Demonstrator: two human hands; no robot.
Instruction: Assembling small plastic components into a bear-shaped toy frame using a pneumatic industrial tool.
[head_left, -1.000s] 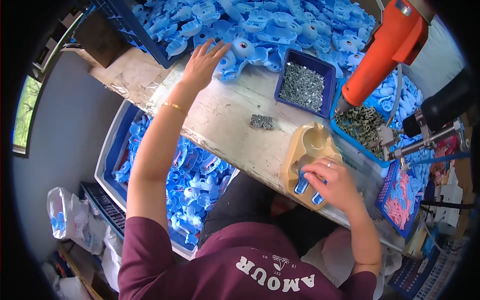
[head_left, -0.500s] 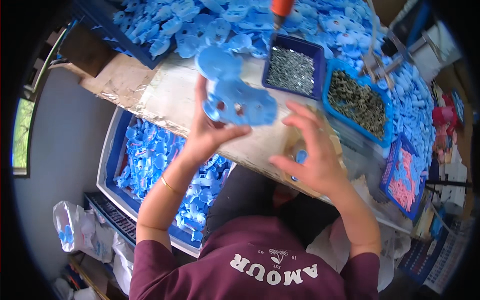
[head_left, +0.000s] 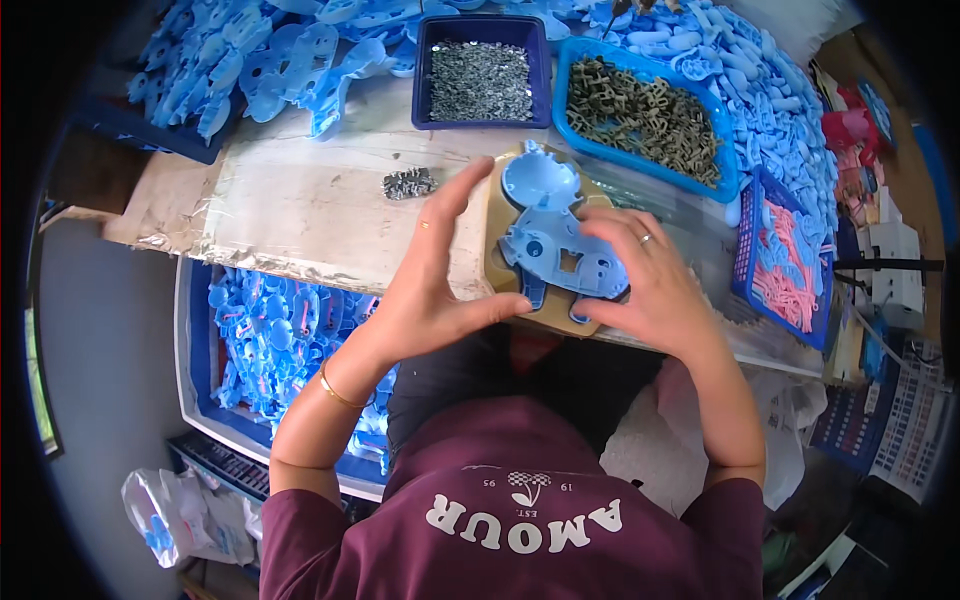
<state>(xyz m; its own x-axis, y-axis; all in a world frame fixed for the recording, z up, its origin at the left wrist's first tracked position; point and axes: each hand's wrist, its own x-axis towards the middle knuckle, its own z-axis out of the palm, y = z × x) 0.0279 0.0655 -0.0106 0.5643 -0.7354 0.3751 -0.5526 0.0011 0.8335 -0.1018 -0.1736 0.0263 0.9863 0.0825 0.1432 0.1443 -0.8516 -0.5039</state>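
A light blue plastic shell half [head_left: 545,245], shaped like a toy figure with a round head, lies hollow side up on a tan block [head_left: 497,215] at the table's front edge. My right hand [head_left: 650,290] grips the shell's right end, its fingers over the upper rim and its thumb at the lower edge. My left hand [head_left: 430,280] is open at the block's left, fingers stretched out. Its thumb tip reaches a small blue piece [head_left: 533,292] under the shell's lower edge; whether it touches is hard to tell. A little heap of small metal parts [head_left: 408,183] lies left of the block.
Beyond the block stand a dark blue tray [head_left: 483,122] of silvery metal bits and a bright blue tray [head_left: 728,165] of brownish metal parts. Blue shells [head_left: 290,70] pile up behind. A purple basket [head_left: 745,235] holds pink pieces. A large bin [head_left: 195,350] of blue parts sits below left.
The blue shell has gone from my raised left hand down onto the tan block, turned hollow side up. My right hand has closed on its right end; my left hand has opened. The view has shifted.
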